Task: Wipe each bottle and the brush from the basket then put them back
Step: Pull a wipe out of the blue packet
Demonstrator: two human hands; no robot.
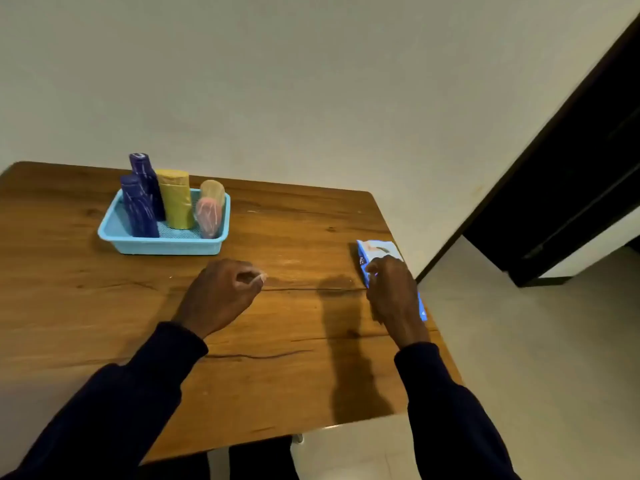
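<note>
Light-blue basket (166, 245) sits on table (284, 358) near far-left corner. Inside, upright: two purple bottles, tall one (144, 178) behind shorter one (138, 211); yellow bottle (176, 199) just beside them; tan rounded item (213, 190) and pink rounded item (208, 216) at basket's right end. Cannot tell which is brush.

Left hand (221, 292) over table middle, fingers loosely curled, holding nothing.

Right hand (393, 292) lies on blue-white packet (377, 249) at right edge, fingers bent over it. Cannot tell whether it actually grips.
</note>
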